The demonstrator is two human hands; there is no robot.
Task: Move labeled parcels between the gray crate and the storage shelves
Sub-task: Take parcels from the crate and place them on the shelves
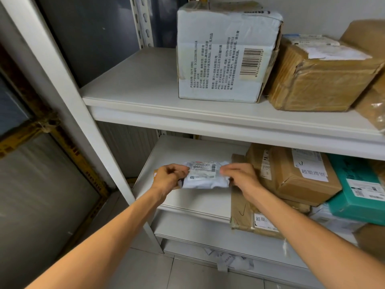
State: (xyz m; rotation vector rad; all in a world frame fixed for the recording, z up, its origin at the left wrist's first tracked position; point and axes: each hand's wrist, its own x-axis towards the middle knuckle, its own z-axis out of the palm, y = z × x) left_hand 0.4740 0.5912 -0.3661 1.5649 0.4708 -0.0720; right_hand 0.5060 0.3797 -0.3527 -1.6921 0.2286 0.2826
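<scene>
Left hand (169,176): closed on the left end of a small white labeled parcel (205,175). Parcel: held flat over the bare left part of the lower shelf (187,202), label up. Right hand (239,175): closed on the parcel's right end. Same shelf, right: brown cartons (291,176), teal box (360,190). Upper shelf (133,90): white printed carton (225,53), then a taped brown parcel (320,80) beside it.

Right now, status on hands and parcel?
Left hand and right hand grip the white parcel by its ends. Held over the middle shelf. Brown boxes crowd the right.
</scene>
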